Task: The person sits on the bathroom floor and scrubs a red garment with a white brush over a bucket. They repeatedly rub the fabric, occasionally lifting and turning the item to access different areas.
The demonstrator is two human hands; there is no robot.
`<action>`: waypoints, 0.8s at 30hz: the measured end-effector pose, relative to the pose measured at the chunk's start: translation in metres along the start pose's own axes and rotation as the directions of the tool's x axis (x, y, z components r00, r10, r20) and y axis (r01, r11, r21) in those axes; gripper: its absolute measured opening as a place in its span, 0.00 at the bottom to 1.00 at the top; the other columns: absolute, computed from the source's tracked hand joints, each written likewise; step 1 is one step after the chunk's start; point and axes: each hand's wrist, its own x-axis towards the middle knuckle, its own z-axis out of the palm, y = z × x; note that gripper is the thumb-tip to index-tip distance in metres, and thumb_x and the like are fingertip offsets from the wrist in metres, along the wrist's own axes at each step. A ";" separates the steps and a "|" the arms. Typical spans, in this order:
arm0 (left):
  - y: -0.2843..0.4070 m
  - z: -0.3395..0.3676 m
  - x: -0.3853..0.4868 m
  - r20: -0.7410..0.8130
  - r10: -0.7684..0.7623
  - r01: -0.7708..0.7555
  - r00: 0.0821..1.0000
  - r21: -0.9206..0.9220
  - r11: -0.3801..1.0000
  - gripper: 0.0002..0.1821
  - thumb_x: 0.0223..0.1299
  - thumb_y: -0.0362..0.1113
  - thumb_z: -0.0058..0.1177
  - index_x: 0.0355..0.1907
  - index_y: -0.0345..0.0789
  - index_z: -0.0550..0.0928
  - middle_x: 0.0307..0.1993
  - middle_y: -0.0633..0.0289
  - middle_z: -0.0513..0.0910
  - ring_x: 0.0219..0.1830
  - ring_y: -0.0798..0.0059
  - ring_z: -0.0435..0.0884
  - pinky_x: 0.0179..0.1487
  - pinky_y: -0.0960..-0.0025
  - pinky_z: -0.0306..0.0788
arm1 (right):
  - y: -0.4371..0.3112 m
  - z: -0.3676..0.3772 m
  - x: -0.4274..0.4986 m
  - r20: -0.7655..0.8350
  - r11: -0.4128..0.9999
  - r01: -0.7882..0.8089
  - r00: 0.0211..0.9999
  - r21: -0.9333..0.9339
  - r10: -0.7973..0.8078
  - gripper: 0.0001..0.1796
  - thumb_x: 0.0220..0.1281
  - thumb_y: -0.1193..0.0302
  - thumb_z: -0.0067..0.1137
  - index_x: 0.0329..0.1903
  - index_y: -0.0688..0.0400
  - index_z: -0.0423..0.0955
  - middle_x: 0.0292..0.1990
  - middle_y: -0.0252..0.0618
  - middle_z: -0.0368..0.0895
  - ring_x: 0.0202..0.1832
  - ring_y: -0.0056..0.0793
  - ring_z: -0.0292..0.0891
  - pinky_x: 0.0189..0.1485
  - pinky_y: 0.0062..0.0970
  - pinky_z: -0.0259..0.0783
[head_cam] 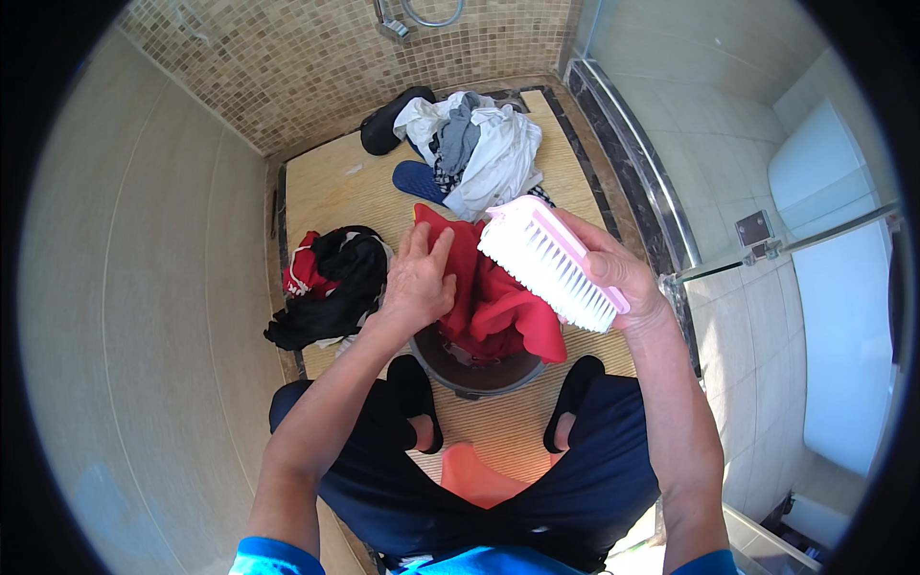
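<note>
In my right hand (pixel 622 277) is a pink scrub brush (pixel 553 262), raised with its white bristles facing left and down. My left hand (pixel 420 280) rests its spread palm and fingers over a red garment (pixel 496 302), to the left of the brush. That red cloth is bunched over a dark round basin (pixel 478 379) between my feet, and one fold hangs over the basin's right rim. The basin's far side is hidden under the cloth.
Black and red clothes (pixel 341 284) lie heaped at the left. Farther off are white and grey clothes (pixel 478 144), a blue slipper (pixel 419 181) and a black shoe (pixel 395 118). A low orange stool (pixel 474 474) shows beneath me. A glass door (pixel 711 269) and bathtub (pixel 837 323) stand right.
</note>
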 end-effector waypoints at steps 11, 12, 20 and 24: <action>0.030 -0.012 -0.012 0.485 0.207 0.185 0.849 -0.642 0.744 0.41 0.53 0.31 0.61 0.71 0.29 0.64 0.51 0.45 0.84 0.52 0.56 0.84 0.58 0.62 0.75 | -0.001 -0.011 -0.004 -0.110 0.997 0.075 0.991 0.006 -0.074 0.46 0.62 0.52 0.64 0.73 0.67 0.57 0.53 0.48 0.81 0.46 0.26 0.84 0.36 0.20 0.82; 0.029 -0.008 -0.012 0.461 0.186 0.196 0.868 -0.661 0.724 0.39 0.53 0.30 0.61 0.70 0.29 0.65 0.49 0.46 0.85 0.49 0.58 0.85 0.56 0.63 0.75 | -0.002 -0.010 -0.005 -0.128 0.996 0.094 0.988 0.006 -0.092 0.46 0.64 0.50 0.60 0.74 0.67 0.55 0.53 0.50 0.81 0.41 0.28 0.85 0.30 0.23 0.83; 0.002 0.039 -0.011 0.442 0.055 0.334 0.895 -0.748 0.573 0.21 0.65 0.27 0.54 0.60 0.30 0.74 0.44 0.63 0.85 0.42 0.79 0.83 0.47 0.74 0.76 | -0.004 -0.012 0.003 -0.288 0.986 0.167 0.944 -0.008 -0.162 0.37 0.67 0.52 0.58 0.69 0.63 0.63 0.45 0.45 0.82 0.36 0.27 0.84 0.28 0.27 0.83; 0.027 -0.001 -0.004 0.491 -0.081 0.494 0.867 -0.830 0.258 0.14 0.68 0.29 0.47 0.53 0.34 0.81 0.43 0.65 0.85 0.39 0.78 0.84 0.43 0.71 0.79 | -0.008 -0.017 0.011 -0.435 0.971 0.131 0.876 -0.200 -0.208 0.31 0.65 0.53 0.60 0.62 0.61 0.68 0.41 0.38 0.82 0.34 0.21 0.81 0.27 0.24 0.80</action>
